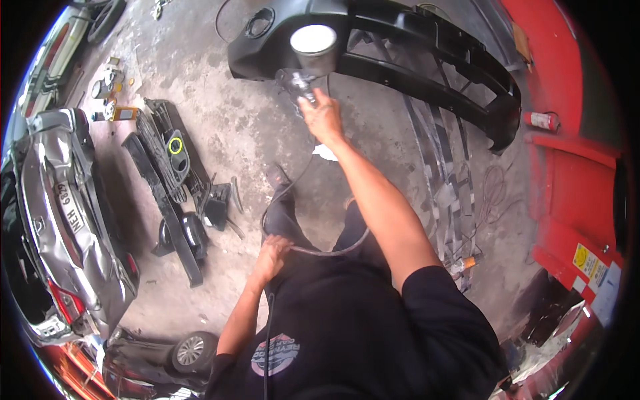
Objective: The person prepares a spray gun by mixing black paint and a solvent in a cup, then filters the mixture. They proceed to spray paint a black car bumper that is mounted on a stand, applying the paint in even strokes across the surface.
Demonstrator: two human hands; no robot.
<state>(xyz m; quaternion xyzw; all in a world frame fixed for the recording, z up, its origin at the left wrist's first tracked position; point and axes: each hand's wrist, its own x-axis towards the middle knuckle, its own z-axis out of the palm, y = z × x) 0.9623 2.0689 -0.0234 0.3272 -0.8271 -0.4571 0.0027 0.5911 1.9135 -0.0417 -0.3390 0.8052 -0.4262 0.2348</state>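
Note:
My right hand (323, 119) reaches forward and grips a spray gun (300, 85) by its handle. On top of the gun sits a paint cup (313, 45) with a pale round top. In front of and beyond it stretches a black car bumper (460, 110), raised on a narrow stand (433, 150) with patchy wrapping. The cup overlaps the bumper's left part in view; I cannot tell how far apart they are. Low by my thigh, my left hand (272, 259) is closed round a dark air hose (327, 253), which curves across my legs.
Black plastic trim pieces (175, 153) lie on the floor to the left, near several paint cans (107, 87). Farther left is a crumpled silver car panel (63, 193). A red panel (577, 193) stands at the right, with a red can (543, 121) beside it. Behind-left is a dark car's wheel (191, 351).

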